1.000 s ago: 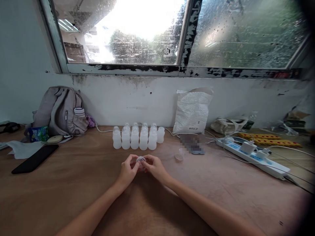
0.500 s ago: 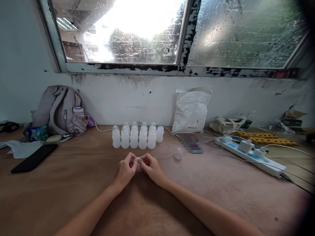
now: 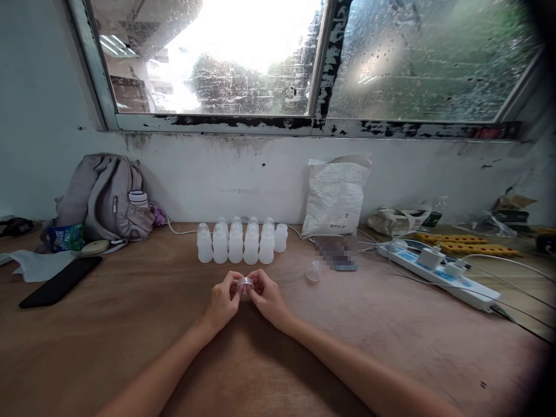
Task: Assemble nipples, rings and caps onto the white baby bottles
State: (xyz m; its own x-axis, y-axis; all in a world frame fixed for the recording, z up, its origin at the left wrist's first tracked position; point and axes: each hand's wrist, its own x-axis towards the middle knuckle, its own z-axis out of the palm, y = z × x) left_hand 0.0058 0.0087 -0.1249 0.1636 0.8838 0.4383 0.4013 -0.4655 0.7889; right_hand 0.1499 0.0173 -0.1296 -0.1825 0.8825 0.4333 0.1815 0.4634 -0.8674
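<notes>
My left hand (image 3: 223, 301) and my right hand (image 3: 268, 296) meet over the wooden table (image 3: 130, 347), fingertips pinched from both sides on a small round clear plastic ring or cap (image 3: 245, 283). Just beyond them stand several small translucent white bottles (image 3: 237, 243) in two rows near the wall. A small clear cap (image 3: 313, 273) lies on the table to the right of my hands.
A grey backpack (image 3: 104, 197) leans on the wall at back left, with a black phone (image 3: 61, 281) and tissue before it. A white plastic bag (image 3: 336, 194) stands at back centre. A power strip (image 3: 438, 271) with plugs and cables lies on the right.
My hands stay in place on the ring; the fingers have shifted slightly and the ring has turned so its rim shows more plainly. The view drifted a little.
</notes>
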